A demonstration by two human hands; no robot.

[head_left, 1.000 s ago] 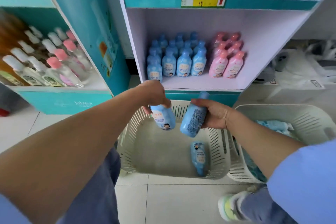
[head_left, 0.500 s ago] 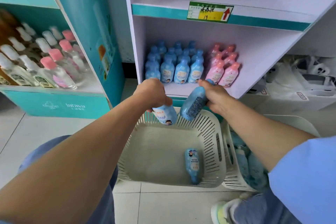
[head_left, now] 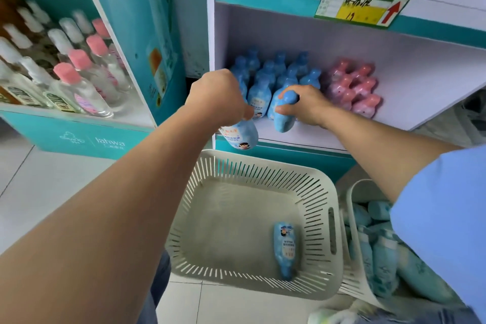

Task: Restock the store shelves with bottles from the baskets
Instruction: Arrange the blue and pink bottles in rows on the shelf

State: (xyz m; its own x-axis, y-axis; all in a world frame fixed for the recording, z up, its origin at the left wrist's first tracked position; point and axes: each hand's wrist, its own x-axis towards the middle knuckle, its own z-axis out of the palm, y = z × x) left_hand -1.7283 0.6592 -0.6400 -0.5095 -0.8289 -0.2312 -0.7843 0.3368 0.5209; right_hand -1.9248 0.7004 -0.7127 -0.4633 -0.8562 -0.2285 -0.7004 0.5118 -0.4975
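At ten o'clock of the view, clear plastic bottles with pink and white caps (head_left: 79,87) stand in rows on a teal shelf unit (head_left: 79,137). Near the centre, the left hand (head_left: 218,97) is curled round the top of a light-blue plastic bottle with a cartoon label (head_left: 240,135), which hangs below the fist, over the front lip of the white lower shelf (head_left: 407,92). Just at its three o'clock, the right hand (head_left: 307,105) wraps its fingers round the neck of a second blue bottle (head_left: 284,113), tilted at the shelf's front (whether its base rests on the board I cannot tell). Behind both hands stand rows of matching blue bottles (head_left: 263,79), with pink bottles (head_left: 352,87) beside them at two o'clock. A green and yellow price tag (head_left: 363,8) sits at one o'clock. At six o'clock a cream slotted plastic basket (head_left: 263,171) holds one blue bottle lying flat (head_left: 285,250); at four o'clock a second cream basket (head_left: 351,218) holds many pale-blue bottles (head_left: 381,252).
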